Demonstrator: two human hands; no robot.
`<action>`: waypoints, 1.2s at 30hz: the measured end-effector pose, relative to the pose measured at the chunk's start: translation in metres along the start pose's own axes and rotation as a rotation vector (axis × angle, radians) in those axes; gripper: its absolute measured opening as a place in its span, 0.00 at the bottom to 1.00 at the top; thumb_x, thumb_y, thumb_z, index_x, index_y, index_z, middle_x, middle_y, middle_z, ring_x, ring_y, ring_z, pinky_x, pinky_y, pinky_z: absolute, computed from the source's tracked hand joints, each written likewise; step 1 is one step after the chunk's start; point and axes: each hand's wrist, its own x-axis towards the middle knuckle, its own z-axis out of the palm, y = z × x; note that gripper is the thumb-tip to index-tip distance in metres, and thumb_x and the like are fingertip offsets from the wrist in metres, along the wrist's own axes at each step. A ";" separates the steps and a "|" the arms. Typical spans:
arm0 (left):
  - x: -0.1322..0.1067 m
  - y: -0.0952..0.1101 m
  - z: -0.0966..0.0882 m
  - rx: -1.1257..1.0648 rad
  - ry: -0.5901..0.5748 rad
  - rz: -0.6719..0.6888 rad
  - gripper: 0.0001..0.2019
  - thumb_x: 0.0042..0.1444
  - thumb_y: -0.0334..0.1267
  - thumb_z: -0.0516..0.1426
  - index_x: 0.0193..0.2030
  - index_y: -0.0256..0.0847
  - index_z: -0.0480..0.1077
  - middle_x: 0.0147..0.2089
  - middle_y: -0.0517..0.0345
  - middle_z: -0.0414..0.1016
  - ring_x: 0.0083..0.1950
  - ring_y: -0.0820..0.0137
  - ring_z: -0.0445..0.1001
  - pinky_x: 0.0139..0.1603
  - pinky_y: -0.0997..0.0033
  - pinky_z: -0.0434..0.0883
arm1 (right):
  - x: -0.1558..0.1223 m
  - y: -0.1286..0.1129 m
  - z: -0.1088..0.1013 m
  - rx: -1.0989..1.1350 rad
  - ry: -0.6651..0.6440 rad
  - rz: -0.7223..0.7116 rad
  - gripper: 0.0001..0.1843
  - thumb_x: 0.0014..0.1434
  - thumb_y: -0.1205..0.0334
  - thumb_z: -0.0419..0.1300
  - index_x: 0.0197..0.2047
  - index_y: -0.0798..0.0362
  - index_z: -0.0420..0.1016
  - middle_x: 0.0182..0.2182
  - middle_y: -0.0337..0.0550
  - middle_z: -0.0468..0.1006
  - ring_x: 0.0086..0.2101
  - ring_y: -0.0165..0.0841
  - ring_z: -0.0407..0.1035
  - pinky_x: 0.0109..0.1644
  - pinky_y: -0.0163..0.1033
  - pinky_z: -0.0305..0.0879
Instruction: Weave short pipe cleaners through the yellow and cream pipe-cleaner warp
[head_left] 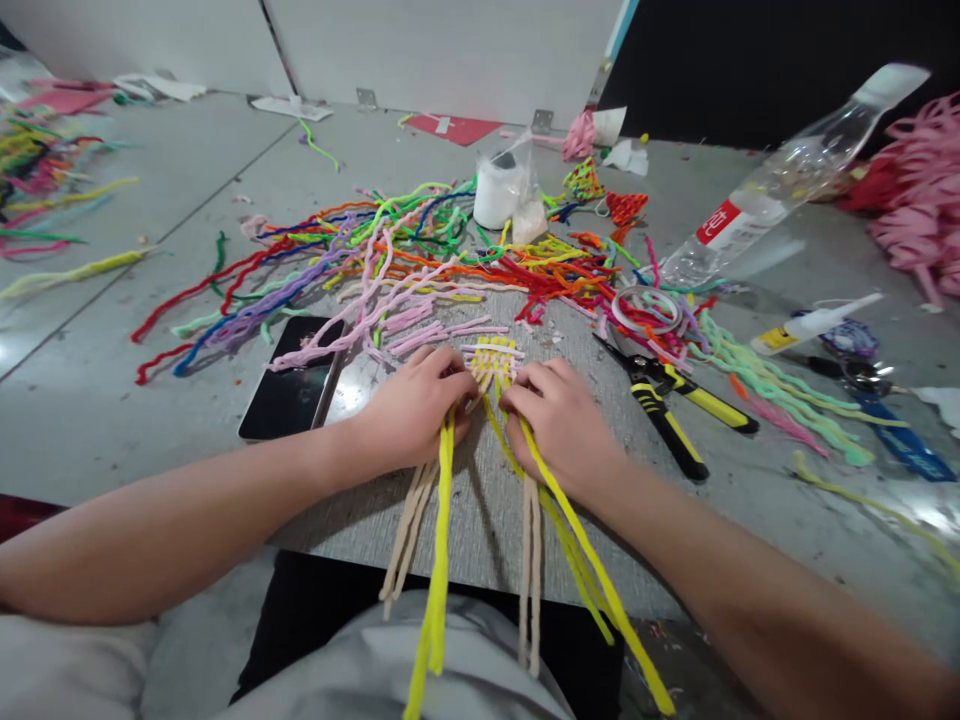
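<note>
Between my hands lies a small woven piece of yarn, yellow, beige and pale pink, flat on the table. My left hand is closed at its left edge, with a yellow strand running down from the fingers. My right hand is closed at its right edge, and another yellow strand trails from it past the table edge. Beige strands hang below both hands. The fingertips are partly hidden behind the knuckles.
A dark phone lies left of my left hand. Black-and-yellow pliers rest at the right. Behind are heaped coloured yarn strands, a white roll in plastic, and a tape ring. A clear bottle leans at the right.
</note>
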 end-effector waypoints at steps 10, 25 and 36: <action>0.001 -0.005 -0.001 -0.148 -0.004 0.030 0.11 0.66 0.39 0.58 0.48 0.42 0.81 0.51 0.48 0.69 0.53 0.58 0.70 0.58 0.54 0.72 | 0.003 0.021 -0.005 0.130 -0.100 -0.170 0.12 0.67 0.68 0.61 0.49 0.47 0.84 0.44 0.48 0.73 0.48 0.43 0.63 0.52 0.49 0.59; 0.000 0.001 0.007 -0.150 0.076 -0.010 0.10 0.64 0.39 0.61 0.44 0.44 0.85 0.54 0.45 0.68 0.56 0.53 0.66 0.60 0.45 0.69 | 0.010 0.029 0.016 -0.005 -0.084 -0.195 0.07 0.68 0.67 0.58 0.46 0.47 0.76 0.43 0.47 0.68 0.47 0.45 0.61 0.49 0.49 0.55; 0.003 -0.001 0.006 -0.102 0.036 0.035 0.13 0.65 0.40 0.59 0.50 0.40 0.82 0.52 0.44 0.68 0.54 0.53 0.66 0.58 0.47 0.70 | 0.010 0.019 -0.002 0.029 -0.076 -0.183 0.05 0.68 0.68 0.58 0.45 0.53 0.75 0.44 0.51 0.71 0.48 0.46 0.61 0.50 0.50 0.59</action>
